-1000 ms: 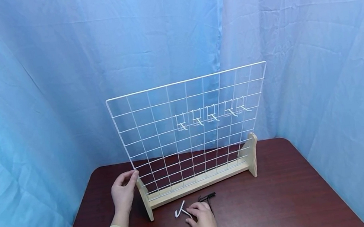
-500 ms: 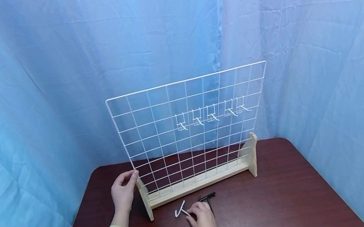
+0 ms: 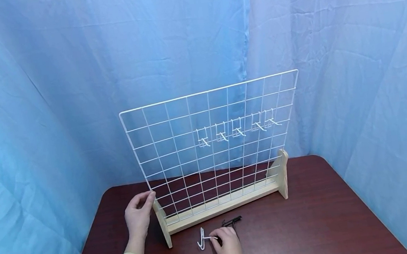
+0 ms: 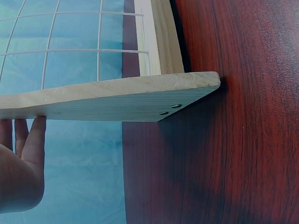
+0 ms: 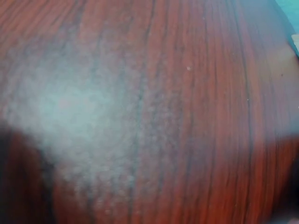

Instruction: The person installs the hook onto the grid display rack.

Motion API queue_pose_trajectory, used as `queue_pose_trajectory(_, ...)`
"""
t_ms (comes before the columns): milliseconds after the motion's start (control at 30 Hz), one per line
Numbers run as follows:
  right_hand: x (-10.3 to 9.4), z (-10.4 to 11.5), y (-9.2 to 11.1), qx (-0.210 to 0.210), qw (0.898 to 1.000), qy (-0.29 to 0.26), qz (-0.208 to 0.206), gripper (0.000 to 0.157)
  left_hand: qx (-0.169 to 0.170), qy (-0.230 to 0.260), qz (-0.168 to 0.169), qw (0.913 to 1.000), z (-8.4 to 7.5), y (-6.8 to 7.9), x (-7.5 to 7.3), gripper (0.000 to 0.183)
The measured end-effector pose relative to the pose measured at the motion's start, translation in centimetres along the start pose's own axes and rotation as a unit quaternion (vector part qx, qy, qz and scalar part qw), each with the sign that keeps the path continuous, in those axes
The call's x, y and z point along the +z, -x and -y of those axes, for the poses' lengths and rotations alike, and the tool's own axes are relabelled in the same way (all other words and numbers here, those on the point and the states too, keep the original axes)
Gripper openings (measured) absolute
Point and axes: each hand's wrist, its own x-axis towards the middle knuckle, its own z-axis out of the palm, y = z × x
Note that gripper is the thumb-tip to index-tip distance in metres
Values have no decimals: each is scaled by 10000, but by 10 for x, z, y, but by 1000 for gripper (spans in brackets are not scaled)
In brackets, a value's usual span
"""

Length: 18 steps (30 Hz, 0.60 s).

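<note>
My left hand pinches the left end of a white wire grid rack, where the grid meets the top of the wooden side panel. In the left wrist view its fingertips are against the panel's outer face. My right hand pinches the prong of a white wire hook, low over the table in front of the rack. Just beyond those knuckles lies a black hook, partly covered by the hand. The right wrist view shows mostly tabletop.
Several white hooks hang in a row on the middle and right of the grid. The rack's wooden base stands on the dark red table. Blue curtains enclose the table behind and at both sides.
The white hook has turned in my right fingers, its back now more upright in the head view and its prong more level. My left hand stays in place on the rack.
</note>
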Motion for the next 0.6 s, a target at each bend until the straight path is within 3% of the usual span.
queue_pose_trajectory(267, -3, 0, -3, -198, 9984, -326, -406, 27, 127, -125, 63, 9998, -34, 14, -1, 23)
queue_pose_trajectory(467, -5, 0, -10, -627, 9942, -654, -586, 30, 70, -72, -27, 9999, -4, 1, 0, 26)
queue_pose_trajectory(600, -8, 1, -13, -597, 9931, -826, -580, 35, 184, 16, -71, 9998, 1, -1, 1, 26)
